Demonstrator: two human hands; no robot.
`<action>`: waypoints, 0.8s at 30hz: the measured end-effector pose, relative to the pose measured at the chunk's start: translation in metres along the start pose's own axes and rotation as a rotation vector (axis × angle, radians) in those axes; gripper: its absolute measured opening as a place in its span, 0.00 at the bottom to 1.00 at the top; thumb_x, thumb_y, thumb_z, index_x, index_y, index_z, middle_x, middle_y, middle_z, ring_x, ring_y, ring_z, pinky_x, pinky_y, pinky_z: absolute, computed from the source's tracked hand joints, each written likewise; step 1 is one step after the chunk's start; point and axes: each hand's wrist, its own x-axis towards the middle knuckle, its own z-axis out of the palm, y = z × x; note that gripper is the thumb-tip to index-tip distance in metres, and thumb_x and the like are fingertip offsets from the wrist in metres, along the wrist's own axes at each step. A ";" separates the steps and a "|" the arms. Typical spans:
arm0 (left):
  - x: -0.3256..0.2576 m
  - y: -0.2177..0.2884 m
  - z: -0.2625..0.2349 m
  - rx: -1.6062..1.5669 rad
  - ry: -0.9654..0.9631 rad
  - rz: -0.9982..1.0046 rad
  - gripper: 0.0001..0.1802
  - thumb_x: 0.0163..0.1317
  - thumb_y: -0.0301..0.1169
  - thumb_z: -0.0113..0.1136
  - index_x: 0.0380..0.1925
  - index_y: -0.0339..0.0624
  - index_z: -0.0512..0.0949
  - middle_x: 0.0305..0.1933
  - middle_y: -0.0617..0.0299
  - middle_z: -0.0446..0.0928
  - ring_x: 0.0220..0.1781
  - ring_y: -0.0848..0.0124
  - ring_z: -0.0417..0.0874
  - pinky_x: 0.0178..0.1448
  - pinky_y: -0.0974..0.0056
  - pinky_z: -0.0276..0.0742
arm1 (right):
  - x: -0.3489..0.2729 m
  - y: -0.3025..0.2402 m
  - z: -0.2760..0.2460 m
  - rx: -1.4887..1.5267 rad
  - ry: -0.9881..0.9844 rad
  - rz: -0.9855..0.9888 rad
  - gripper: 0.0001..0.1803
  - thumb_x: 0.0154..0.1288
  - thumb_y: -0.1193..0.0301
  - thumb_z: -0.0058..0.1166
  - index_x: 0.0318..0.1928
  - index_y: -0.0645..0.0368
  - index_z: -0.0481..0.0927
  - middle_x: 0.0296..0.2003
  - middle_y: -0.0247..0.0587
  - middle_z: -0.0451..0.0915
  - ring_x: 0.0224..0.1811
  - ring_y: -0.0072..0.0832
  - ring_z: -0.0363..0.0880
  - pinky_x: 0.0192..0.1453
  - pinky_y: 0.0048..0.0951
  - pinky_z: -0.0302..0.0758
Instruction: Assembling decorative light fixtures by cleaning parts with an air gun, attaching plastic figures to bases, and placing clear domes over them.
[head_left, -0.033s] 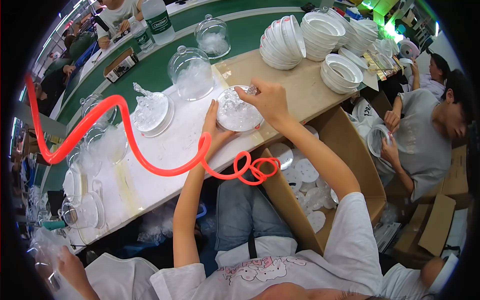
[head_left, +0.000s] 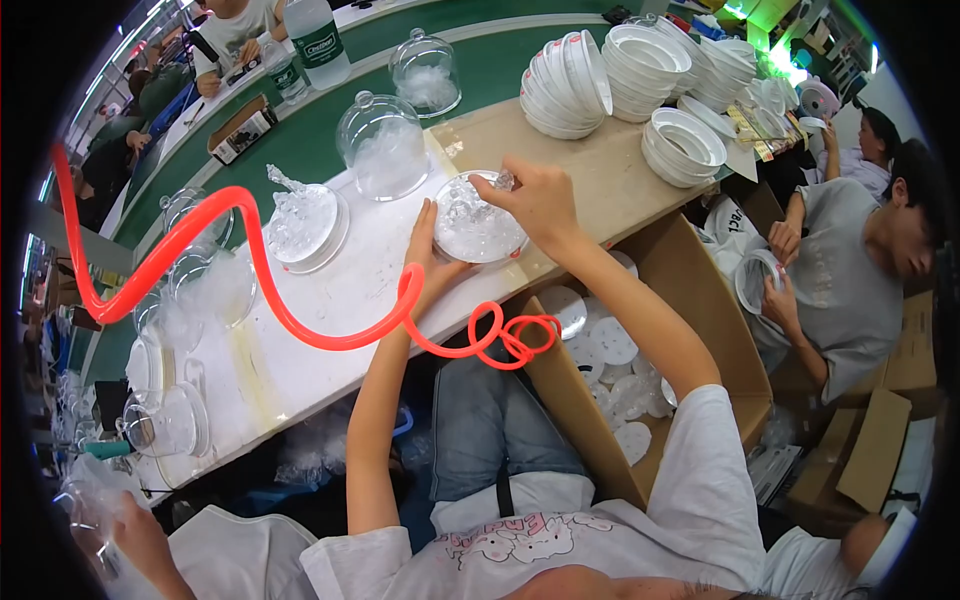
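Observation:
A round white base (head_left: 465, 245) with a clear, crumpled-looking clear plastic piece (head_left: 468, 208) on top sits on the white board in front of me. My left hand (head_left: 432, 262) grips the base's left and near rim between fingers and thumb. Over its right side, my right hand (head_left: 538, 203) pinches a clear part of the plastic piece, most of which its fingers hide. To the left stands a similar white base (head_left: 308, 238) with a clear figure (head_left: 292, 208) rising from it. Just beyond my hands is a clear dome (head_left: 385, 150) with white fluff inside.
A red coiled hose (head_left: 250, 250) crosses in front of my left forearm. Stacked white rings (head_left: 685, 147) stand at the back right. An open cardboard box (head_left: 690, 300) holding white discs (head_left: 612, 342) is beside my right arm. Co-workers sit on both sides; one (head_left: 850, 260) handles a white ring.

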 end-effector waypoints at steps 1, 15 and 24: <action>0.000 -0.005 -0.001 0.056 0.010 0.047 0.58 0.31 0.32 0.76 0.63 0.29 0.51 0.67 0.40 0.51 0.69 0.52 0.55 0.70 0.58 0.54 | 0.000 -0.002 -0.002 0.004 -0.002 -0.003 0.24 0.48 0.54 0.63 0.16 0.62 0.70 0.10 0.44 0.68 0.11 0.36 0.68 0.18 0.32 0.64; -0.004 0.006 -0.002 -0.079 0.018 -0.048 0.57 0.34 0.32 0.75 0.64 0.35 0.51 0.65 0.45 0.58 0.67 0.57 0.60 0.68 0.60 0.57 | 0.025 0.028 -0.043 0.198 -0.659 -0.176 0.12 0.49 0.67 0.63 0.36 0.56 0.81 0.32 0.35 0.82 0.32 0.30 0.78 0.39 0.26 0.73; -0.004 0.005 -0.008 -0.080 0.002 -0.013 0.60 0.31 0.35 0.76 0.64 0.35 0.50 0.64 0.44 0.59 0.66 0.55 0.61 0.68 0.60 0.57 | 0.039 0.035 -0.042 0.235 -0.614 -0.089 0.14 0.48 0.64 0.63 0.36 0.55 0.79 0.27 0.41 0.80 0.28 0.32 0.77 0.35 0.27 0.72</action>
